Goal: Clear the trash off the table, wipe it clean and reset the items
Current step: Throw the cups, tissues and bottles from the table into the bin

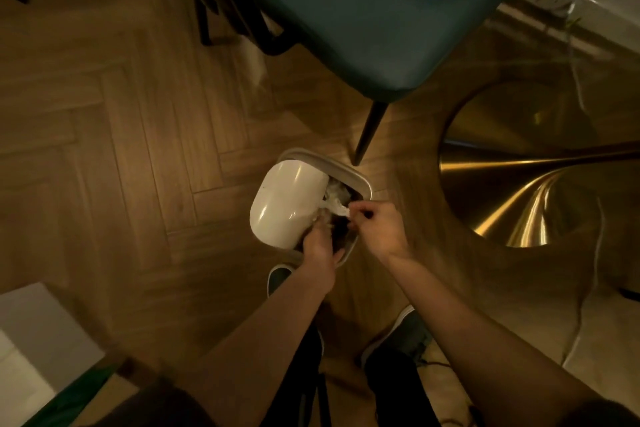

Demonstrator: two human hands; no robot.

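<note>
A small trash bin point(349, 172) stands on the wooden floor in front of my feet, its white lid point(289, 206) tipped up to the left. Crumpled white tissue point(335, 196) lies inside the opening. My right hand point(377, 229) hovers over the bin's right side and pinches a strip of white tissue point(337, 209) between thumb and fingers. My left hand point(320, 246) reaches down into the bin's near opening; its fingertips are hidden inside, so I cannot see whether it holds anything.
A teal upholstered chair point(346, 21) stands just beyond the bin, one black leg point(369, 132) touching down beside the rim. A brass cone-shaped table base point(519, 184) fills the right. A white box point(31, 340) sits at the lower left. My shoes point(398, 333) flank the bin.
</note>
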